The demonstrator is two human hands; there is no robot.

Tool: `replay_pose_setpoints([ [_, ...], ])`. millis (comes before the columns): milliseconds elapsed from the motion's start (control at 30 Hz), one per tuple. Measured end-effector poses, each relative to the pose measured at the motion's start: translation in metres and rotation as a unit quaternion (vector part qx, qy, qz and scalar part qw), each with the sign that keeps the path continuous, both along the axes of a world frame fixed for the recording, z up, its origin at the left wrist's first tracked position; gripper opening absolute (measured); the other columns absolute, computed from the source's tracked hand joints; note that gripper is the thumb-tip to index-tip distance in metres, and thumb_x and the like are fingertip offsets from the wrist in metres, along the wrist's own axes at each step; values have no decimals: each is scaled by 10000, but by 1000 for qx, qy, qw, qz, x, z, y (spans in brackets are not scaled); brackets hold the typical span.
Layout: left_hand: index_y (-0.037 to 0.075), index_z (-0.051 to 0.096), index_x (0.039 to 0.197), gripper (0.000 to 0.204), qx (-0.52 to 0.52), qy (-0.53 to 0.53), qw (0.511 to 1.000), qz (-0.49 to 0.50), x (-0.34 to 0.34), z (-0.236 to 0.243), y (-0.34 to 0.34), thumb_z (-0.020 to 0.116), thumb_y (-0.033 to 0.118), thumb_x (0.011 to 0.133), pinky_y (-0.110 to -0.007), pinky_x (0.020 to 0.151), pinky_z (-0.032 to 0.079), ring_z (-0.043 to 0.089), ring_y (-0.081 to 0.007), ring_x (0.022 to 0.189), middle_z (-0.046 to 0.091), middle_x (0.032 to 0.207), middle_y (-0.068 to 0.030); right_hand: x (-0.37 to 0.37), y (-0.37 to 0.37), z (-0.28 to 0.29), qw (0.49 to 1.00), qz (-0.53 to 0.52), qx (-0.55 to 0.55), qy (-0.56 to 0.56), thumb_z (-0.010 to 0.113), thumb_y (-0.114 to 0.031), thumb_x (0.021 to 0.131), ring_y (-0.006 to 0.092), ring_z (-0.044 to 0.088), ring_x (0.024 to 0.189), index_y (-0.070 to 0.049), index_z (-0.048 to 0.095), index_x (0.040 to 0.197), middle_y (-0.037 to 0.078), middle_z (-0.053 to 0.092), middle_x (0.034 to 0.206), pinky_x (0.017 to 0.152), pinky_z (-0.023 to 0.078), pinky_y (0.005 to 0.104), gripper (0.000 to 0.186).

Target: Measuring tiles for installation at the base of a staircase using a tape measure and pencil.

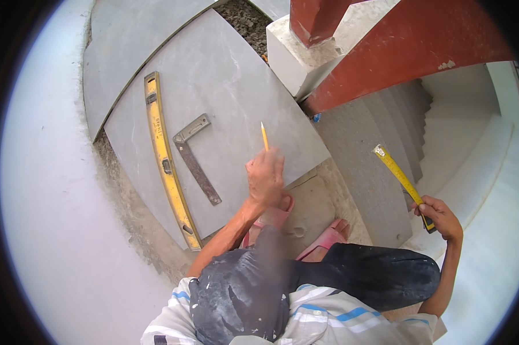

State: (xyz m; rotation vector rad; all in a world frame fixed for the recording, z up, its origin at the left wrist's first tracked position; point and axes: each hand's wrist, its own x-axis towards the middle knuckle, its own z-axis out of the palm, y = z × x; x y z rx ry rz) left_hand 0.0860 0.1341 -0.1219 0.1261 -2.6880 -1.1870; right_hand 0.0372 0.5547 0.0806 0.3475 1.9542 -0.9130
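Note:
My left hand (264, 179) is closed on a yellow pencil (264, 137), its tip pointing up over a grey tile (288, 98). My right hand (438, 216) grips a tape measure (402, 178), with a stretch of yellow blade drawn out up and leftward over the stairs. On the tile's left part lie a long yellow spirit level (163, 144) and, beside it, a rusty metal try square (193, 169).
A white wall (46, 172) runs along the left. Red beams (386, 49) and a white post base (288, 52) stand at the upper right. Grey stairs (363, 132) descend on the right. My feet in pink sandals (323, 247) are on rough concrete (305, 201).

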Motion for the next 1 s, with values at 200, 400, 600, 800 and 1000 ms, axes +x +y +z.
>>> replay_pose_setpoints([
  [200, 15, 618, 1164, 236, -22, -27, 999, 5, 2, -1, 4, 602, 141, 965, -421, 846, 444, 636, -310, 964, 667, 1081, -155, 2, 2, -4, 1000, -2, 4, 7, 544, -237, 991, 115, 539, 838, -26, 698, 1053, -5, 598, 831, 802, 427, 276, 269],
  [400, 35, 621, 1174, 254, -38, -48, 998, 0, 2, 0, 6, 599, 166, 957, -439, 905, 376, 616, -312, 1030, 661, 1104, -144, 2, 5, -5, 1000, -17, -15, -2, 548, -242, 992, 114, 538, 847, -24, 697, 1040, -7, 592, 827, 817, 430, 278, 269],
  [600, 36, 617, 1182, 273, -24, -36, 999, 2, 3, 2, 7, 601, 172, 946, -444, 907, 356, 607, -325, 1028, 653, 1107, -157, 1, 9, -9, 1000, -2, -23, 5, 559, -259, 992, 115, 537, 856, -20, 698, 1053, -9, 593, 831, 820, 433, 282, 283],
  [800, 35, 626, 1179, 262, -35, -30, 999, 7, 3, 0, 7, 594, 177, 961, -449, 949, 373, 615, -319, 1070, 667, 1120, -158, 0, 5, -5, 1000, -6, -11, 3, 565, -283, 991, 117, 536, 851, -22, 703, 1067, -5, 598, 835, 809, 432, 279, 305],
  [1000, 33, 630, 1174, 246, -49, -29, 998, 8, 2, -4, 8, 585, 173, 977, -444, 951, 393, 621, -316, 1083, 675, 1113, -153, 2, 8, -6, 1000, -6, -3, -4, 574, -272, 984, 131, 574, 884, -21, 696, 1043, 18, 638, 870, 847, 441, 276, 286],
])
